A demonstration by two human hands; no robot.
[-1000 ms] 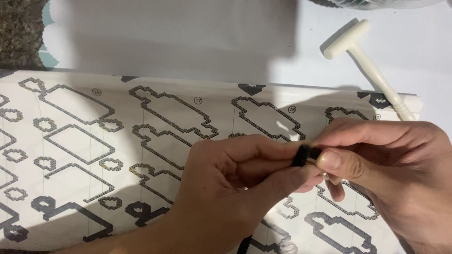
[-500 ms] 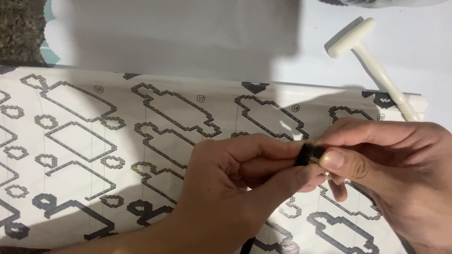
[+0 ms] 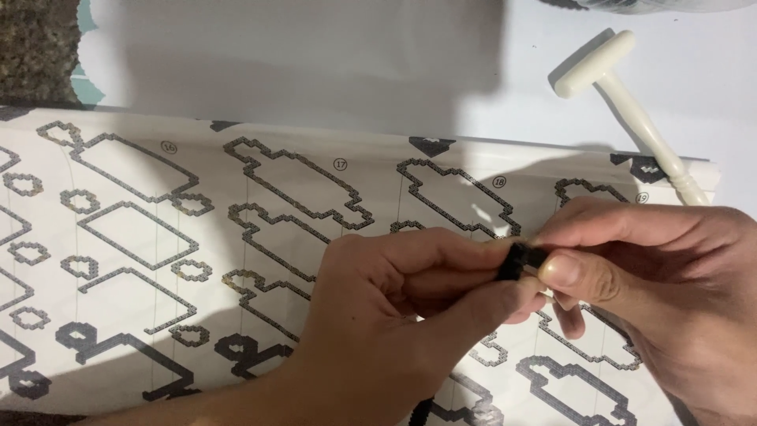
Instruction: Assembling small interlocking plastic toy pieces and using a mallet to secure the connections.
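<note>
- Starting at the left, a large instruction sheet [image 3: 158, 237] printed with outlined block shapes covers most of the white table [image 3: 315, 63]; its left and lower edges run out of the picture.
- The left hand [image 3: 394, 315] comes up from the bottom edge, fingers curled in and thumb pressed forward, pinching one end of a small black piece [image 3: 520, 260].
- That small black piece sits between the two hands, just above the sheet, with only a short dark stretch showing. Its full shape, and whether it is one part or several joined, cannot be made out.
- The right hand [image 3: 654, 292] is closed round the other end, thumb and forefinger tips clamped on it, the remaining fingers folded beneath and partly cut off at the right edge.
- A cream plastic mallet [image 3: 623, 110] lies on the table at upper right, well apart from both hands, its handle end resting at the sheet's corner.
- Risk, as I judge it: the piece is tiny and held only by fingertips, so an uneven squeeze could make it spring free and land on the busy print, where dark on dark would be hard to find.
- The hands also hide the drawings beneath them.
</note>
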